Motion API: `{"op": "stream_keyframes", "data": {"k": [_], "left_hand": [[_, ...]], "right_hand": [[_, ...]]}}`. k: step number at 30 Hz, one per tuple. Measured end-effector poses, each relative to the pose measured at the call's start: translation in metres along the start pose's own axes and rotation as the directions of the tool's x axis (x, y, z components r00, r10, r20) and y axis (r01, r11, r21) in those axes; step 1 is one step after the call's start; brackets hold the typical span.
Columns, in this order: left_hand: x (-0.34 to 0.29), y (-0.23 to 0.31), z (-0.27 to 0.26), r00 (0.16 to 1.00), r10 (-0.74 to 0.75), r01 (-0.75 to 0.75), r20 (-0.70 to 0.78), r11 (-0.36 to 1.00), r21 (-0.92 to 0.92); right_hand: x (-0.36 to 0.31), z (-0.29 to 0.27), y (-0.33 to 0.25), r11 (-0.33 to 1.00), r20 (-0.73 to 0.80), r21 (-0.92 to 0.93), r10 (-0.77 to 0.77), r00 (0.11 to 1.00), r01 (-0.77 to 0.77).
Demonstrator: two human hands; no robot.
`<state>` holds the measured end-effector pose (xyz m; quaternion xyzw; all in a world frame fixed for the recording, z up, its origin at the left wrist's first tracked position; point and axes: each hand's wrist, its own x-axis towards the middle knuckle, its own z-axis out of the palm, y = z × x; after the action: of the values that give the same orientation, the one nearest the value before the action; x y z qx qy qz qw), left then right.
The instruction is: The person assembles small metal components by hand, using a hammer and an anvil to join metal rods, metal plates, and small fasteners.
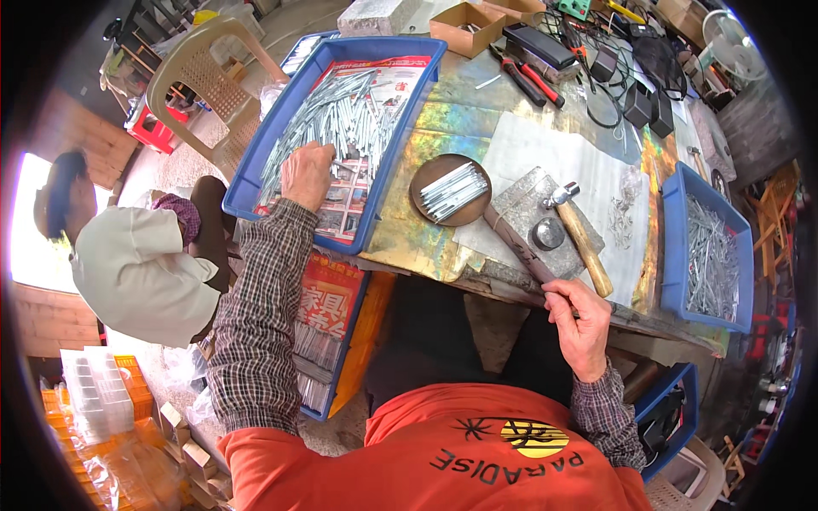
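My left hand (307, 173) reaches into a blue tray (256, 162) lined with printed paper and rests, fingers curled, on a heap of small grey metal strips (341, 111). Whether it grips any I cannot tell. My right hand (581, 324) sits at the near table edge, closed on the end of a dark metal rod (518, 245) that lies slanted over a grey stone slab (537, 213). A wooden-handled hammer (579, 238) rests on that slab beside a round metal die (549, 232). A brown round dish (450, 189) with several strips lies between the hands.
Another blue tray (673, 247) of metal pieces stands at the right. Pliers (532, 81), cardboard boxes (464, 25) and cables (630, 77) crowd the far side. A plastic chair (204, 77) and a seated person (136, 264) are at the left. A tray (341, 341) sits below the table.
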<state>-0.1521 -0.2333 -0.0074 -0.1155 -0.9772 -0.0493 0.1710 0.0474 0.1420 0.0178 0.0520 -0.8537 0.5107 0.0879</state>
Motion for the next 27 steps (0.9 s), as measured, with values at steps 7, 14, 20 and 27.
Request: {"op": "stream_keyframes", "data": {"k": [7,14,20,27], "left_hand": [[0.010,-0.015,0.016,0.986,0.100,-0.120,0.130,0.980,0.157],[0.012,-0.008,0.013,0.967,0.121,-0.165,0.223,0.967,0.193],[0.009,-0.019,0.018,0.976,0.152,-0.183,0.155,0.961,0.209],[0.002,-0.018,0.007,0.999,0.046,-0.044,0.017,0.996,-0.079]], "right_hand": [[0.002,-0.002,-0.003,1.000,0.006,-0.017,-0.012,1.000,0.012],[0.002,-0.006,-0.003,1.000,-0.001,-0.024,-0.005,1.000,0.005],[0.005,-0.029,-0.006,0.993,-0.067,-0.084,-0.093,0.993,0.087],[0.006,-0.072,0.020,0.955,-0.255,-0.294,-0.124,0.959,0.046]]}}
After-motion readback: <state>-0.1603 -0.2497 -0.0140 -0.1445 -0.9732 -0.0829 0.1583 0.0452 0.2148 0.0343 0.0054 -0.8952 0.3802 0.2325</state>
